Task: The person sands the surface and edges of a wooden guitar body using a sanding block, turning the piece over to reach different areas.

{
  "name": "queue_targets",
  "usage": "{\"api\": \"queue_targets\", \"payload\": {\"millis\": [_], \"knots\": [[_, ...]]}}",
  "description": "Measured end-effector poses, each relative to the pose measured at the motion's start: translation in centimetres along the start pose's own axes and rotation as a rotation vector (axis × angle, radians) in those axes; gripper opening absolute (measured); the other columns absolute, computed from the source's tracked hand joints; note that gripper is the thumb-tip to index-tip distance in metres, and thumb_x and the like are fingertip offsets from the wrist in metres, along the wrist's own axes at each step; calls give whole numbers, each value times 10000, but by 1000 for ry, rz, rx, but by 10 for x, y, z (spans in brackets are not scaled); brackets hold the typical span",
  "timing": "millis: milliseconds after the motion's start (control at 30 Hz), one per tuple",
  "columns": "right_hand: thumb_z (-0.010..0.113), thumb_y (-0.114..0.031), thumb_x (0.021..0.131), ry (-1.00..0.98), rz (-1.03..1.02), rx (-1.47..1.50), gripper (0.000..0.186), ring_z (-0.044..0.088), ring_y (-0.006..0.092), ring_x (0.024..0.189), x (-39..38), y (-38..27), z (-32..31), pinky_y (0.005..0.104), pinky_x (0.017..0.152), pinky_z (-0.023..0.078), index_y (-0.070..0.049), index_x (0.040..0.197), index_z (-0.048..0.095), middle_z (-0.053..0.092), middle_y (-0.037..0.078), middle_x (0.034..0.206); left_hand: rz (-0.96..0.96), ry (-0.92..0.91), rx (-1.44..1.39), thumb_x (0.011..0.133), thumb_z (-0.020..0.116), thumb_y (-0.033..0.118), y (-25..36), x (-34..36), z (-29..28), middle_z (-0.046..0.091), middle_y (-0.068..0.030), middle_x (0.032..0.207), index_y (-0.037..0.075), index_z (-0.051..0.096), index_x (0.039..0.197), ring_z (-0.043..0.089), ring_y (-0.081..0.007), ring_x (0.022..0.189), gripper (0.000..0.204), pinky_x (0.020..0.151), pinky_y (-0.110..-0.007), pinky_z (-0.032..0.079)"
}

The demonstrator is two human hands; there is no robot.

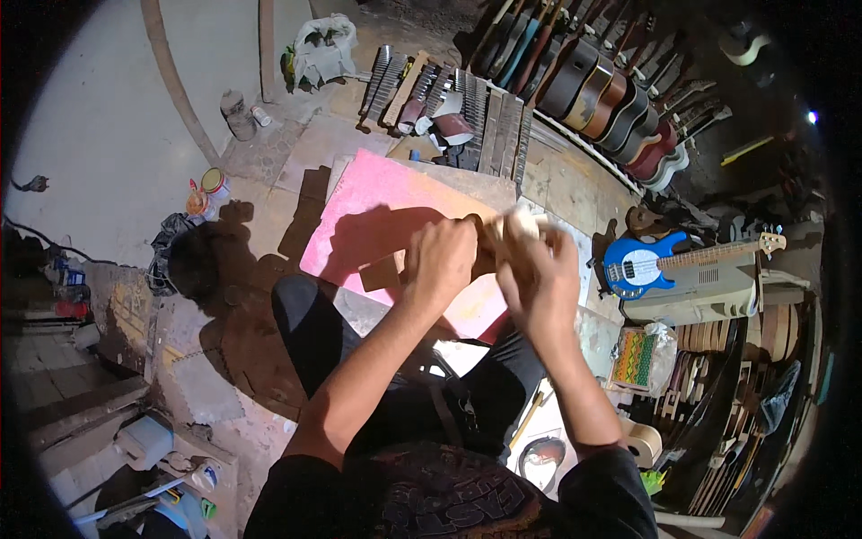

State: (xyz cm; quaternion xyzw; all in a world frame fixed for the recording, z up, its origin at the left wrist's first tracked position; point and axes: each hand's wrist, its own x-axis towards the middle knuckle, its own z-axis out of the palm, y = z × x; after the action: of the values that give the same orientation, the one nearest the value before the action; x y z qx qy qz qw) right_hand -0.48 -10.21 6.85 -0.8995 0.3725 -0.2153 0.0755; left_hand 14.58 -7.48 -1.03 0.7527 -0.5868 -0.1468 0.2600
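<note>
My left hand (440, 260) is closed in a fist over the pink board. A small dark brown end shows by its knuckles, too little to name. Close on its right, my right hand (543, 278) has its fingers curled round a pale, crumpled-looking piece (521, 223), smeared by motion. The two hands almost meet, and shadow hides what lies between them. Beneath them a flat pink board (359, 202) with worn, yellowish patches rests in front of my crossed legs, with dark shadows of my hands on it.
Beyond the board lie rows of ridged, dark metal-looking strips (417, 90) and brown sandpaper-like scraps (453, 128). Several guitars (588, 90) stand in a rack at the far right. A blue bass guitar (642, 265) rests at the right. Open paint tins (214, 182) stand at the left.
</note>
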Motion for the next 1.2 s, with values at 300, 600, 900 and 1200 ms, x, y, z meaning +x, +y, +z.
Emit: {"api": "queue_targets", "payload": {"millis": [300,600,900,1200], "knots": [[816,-14,727,68,-53,87,561,632,400,1104,-5,-1,-5,441,940,529,-90,1274,720,629,233,1196,30,116,-87,841,610,26,-3,-2,7,715,-255,807,41,694,909,730,-440,800,110,707,-544,572],[810,-46,743,101,-68,4,558,639,392,1084,-4,-7,-5,433,912,546,-142,1285,717,636,229,1213,23,135,-42,809,685,52,-11,7,3,708,-255,803,21,711,933,721,-452,818,131,707,-552,565],[813,-115,770,99,-99,21,523,624,414,1069,-7,0,-6,460,900,535,-138,1282,711,635,227,1201,13,136,-78,816,697,85,-6,13,1,707,-279,854,1,710,936,706,-483,862,147,764,-571,550],[828,-97,739,146,-71,18,562,625,396,1038,-7,-2,4,456,866,544,-153,1287,713,637,207,1171,-26,136,-174,858,696,210,-8,9,6,720,-240,870,85,747,960,704,-459,894,169,788,-561,549]]}}
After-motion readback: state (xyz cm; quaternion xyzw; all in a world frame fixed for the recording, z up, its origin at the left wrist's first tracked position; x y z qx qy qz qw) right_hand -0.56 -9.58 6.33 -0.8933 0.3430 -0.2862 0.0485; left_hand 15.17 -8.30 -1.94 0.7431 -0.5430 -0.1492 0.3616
